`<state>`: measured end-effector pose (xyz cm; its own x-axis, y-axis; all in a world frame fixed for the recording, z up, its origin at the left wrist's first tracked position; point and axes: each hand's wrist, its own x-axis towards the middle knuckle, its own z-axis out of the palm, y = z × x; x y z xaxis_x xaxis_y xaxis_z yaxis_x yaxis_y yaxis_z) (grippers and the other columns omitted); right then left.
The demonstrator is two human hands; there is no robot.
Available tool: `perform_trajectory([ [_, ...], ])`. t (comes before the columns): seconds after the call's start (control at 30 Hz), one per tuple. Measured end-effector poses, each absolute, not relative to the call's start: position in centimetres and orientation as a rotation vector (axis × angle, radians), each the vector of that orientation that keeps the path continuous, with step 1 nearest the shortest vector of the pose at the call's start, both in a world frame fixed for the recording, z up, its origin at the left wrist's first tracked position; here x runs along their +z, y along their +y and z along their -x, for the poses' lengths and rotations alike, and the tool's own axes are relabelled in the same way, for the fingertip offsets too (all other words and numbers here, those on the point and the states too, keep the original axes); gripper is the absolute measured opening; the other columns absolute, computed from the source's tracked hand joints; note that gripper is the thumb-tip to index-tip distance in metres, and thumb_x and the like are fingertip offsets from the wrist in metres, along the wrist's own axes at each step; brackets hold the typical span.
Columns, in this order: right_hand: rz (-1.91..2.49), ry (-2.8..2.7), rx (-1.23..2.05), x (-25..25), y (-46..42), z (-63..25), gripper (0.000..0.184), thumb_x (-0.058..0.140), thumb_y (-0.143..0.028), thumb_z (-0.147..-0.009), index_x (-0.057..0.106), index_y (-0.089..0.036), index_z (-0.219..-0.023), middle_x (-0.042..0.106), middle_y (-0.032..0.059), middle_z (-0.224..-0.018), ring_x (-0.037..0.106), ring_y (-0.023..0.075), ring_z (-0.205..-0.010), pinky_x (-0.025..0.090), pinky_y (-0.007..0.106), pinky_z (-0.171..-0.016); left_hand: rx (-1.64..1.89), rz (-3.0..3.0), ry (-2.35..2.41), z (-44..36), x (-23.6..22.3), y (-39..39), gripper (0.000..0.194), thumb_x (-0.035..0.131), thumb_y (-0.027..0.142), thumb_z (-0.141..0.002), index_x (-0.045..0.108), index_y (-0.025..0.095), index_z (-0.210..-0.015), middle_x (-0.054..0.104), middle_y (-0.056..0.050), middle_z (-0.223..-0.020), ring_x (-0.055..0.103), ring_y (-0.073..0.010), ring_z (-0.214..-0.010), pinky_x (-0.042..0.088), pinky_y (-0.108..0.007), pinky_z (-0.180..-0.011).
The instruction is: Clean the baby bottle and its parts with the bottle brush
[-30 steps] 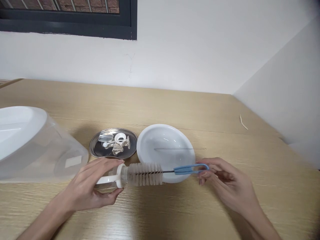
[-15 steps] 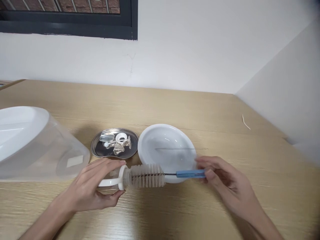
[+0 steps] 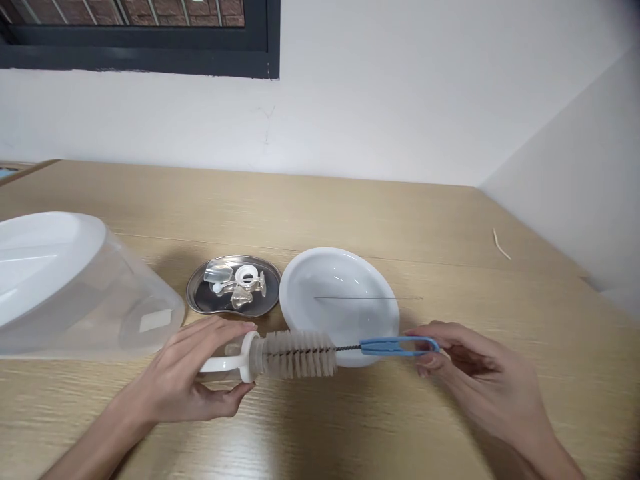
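My left hand (image 3: pixel 187 373) is wrapped round a clear baby bottle (image 3: pixel 220 376) lying on its side, its white handle ring near the neck. The tip of a bottle brush (image 3: pixel 300 353) sits at the bottle's mouth, with most of its pale bristles outside. A twisted wire leads to the brush's blue loop handle (image 3: pixel 395 345). Pinched between thumb and fingers of my right hand (image 3: pixel 480 373) is the far end of that loop. The bottle and brush are held level above the table, in front of a white bowl (image 3: pixel 295 280).
A thin wire-like rod (image 3: pixel 370 298) lies across the bowl. To its left stands a metal kidney tray (image 3: pixel 193 297) with several small clear and white parts. A translucent lidded container (image 3: pixel 125 293) is at far left. A pale strip (image 3: pixel 501 245) lies on the table's right.
The blue handle has turned and now shows its open loop. My right hand has slid right toward the loop's end. The whole view has shifted slightly; the left hand keeps its hold.
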<state>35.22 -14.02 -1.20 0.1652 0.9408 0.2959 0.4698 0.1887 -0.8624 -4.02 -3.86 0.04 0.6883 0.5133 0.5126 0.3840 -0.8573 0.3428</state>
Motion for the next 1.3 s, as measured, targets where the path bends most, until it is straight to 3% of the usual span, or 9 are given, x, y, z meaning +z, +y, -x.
perform_trajectory([
  [0.1, 1.431, -1.460, 0.582, -0.8, -14.2, -35.0, 0.015, 0.079, -0.041, -0.084, 0.078, -0.026, -0.086, 0.070, 0.0012, -0.065, 0.061, 0.0151, -0.052, 0.049, 0.024, -0.045, 0.902, -2.698, 0.725, 4.0, 0.1, -4.0, 0.067, 0.075, 0.018, -0.076, 0.052, 0.021, -0.138, 0.078, -0.011, -0.114, 0.077, -0.0254, -0.098, 0.065, -0.036, -0.082],
  [0.23, 1.535, -1.352, 0.580, 0.2, -14.3, -33.8, 0.035, 0.077, -0.058, -0.082, 0.076, -0.024, -0.076, 0.065, 0.0015, -0.059, 0.055, 0.0149, -0.050, 0.044, 0.027, -0.046, 0.895, -2.707, 0.732, 4.2, -0.1, -4.0, 0.068, 0.077, 0.019, -0.075, 0.052, 0.021, -0.138, 0.078, -0.011, -0.116, 0.076, -0.0271, -0.102, 0.065, -0.038, -0.084],
  [0.37, 1.536, -1.314, 0.585, 0.7, -14.4, -33.2, 0.039, 0.074, -0.063, -0.083, 0.077, -0.025, -0.077, 0.064, 0.0017, -0.059, 0.056, 0.0153, -0.051, 0.046, 0.027, -0.047, 0.851, -2.661, 0.813, 4.3, -0.1, -4.2, 0.070, 0.077, 0.021, -0.074, 0.052, 0.023, -0.139, 0.077, -0.010, -0.120, 0.076, -0.0270, -0.105, 0.064, -0.038, -0.088],
  [0.57, 1.429, -1.345, 0.555, 0.3, -14.0, -33.9, 0.027, 0.079, -0.043, -0.085, 0.076, -0.027, -0.107, 0.071, 0.0025, -0.073, 0.065, 0.0161, -0.056, 0.056, 0.026, -0.049, 0.771, -2.497, 0.906, 4.4, 0.3, -4.5, 0.079, 0.079, 0.021, -0.071, 0.047, 0.027, -0.143, 0.077, -0.005, -0.122, 0.077, -0.0227, -0.102, 0.063, -0.032, -0.088],
  [0.7, 1.311, -1.388, 0.532, 0.3, -13.9, -33.5, 0.021, 0.076, -0.031, -0.088, 0.074, -0.029, -0.109, 0.070, 0.0008, -0.075, 0.065, 0.0149, -0.055, 0.056, 0.026, -0.046, 0.713, -2.322, 0.942, 4.4, 0.6, -4.6, 0.085, 0.078, 0.019, -0.070, 0.043, 0.029, -0.146, 0.078, -0.002, -0.118, 0.077, -0.0214, -0.100, 0.063, -0.029, -0.085],
  [0.9, 1.404, -1.189, 0.471, 0.6, -14.6, -31.6, 0.016, 0.077, -0.030, -0.087, 0.074, -0.032, -0.102, 0.065, -0.0004, -0.067, 0.060, 0.0154, -0.053, 0.054, 0.028, -0.047, 0.579, -2.159, 1.013, 4.3, 1.2, -4.7, 0.091, 0.078, 0.015, -0.064, 0.041, 0.031, -0.146, 0.077, -0.002, -0.115, 0.075, -0.0252, -0.100, 0.061, -0.036, -0.087],
  [1.07, 1.392, -1.161, 0.413, 0.2, -15.0, -31.7, 0.025, 0.078, -0.025, -0.084, 0.076, -0.034, -0.107, 0.069, 0.0021, -0.076, 0.064, 0.0176, -0.055, 0.058, 0.031, -0.050, 0.571, -1.946, 0.928, 3.7, 1.8, -4.8, 0.085, 0.073, 0.010, -0.067, 0.043, 0.031, -0.143, 0.075, -0.001, -0.111, 0.075, -0.0230, -0.095, 0.062, -0.032, -0.079],
  [1.17, 1.321, -1.220, 0.429, 0.0, -15.0, -32.2, 0.027, 0.078, -0.023, -0.082, 0.076, -0.032, -0.108, 0.071, 0.0053, -0.087, 0.066, 0.0193, -0.058, 0.057, 0.033, -0.048, 0.506, -1.841, 0.936, 3.4, 2.2, -4.9, 0.083, 0.075, 0.011, -0.066, 0.045, 0.029, -0.141, 0.073, -0.002, -0.112, 0.073, -0.0241, -0.099, 0.061, -0.035, -0.084],
  [1.3, 1.324, -1.278, 0.366, -0.3, -14.7, -32.2, 0.024, 0.078, -0.026, -0.080, 0.078, -0.027, -0.104, 0.068, 0.0066, -0.084, 0.065, 0.0196, -0.056, 0.053, 0.031, -0.042, 0.387, -1.684, 1.029, 3.4, 2.6, -4.8, 0.084, 0.081, 0.017, -0.065, 0.048, 0.029, -0.141, 0.065, -0.005, -0.128, 0.067, -0.0258, -0.108, 0.057, -0.040, -0.094],
])
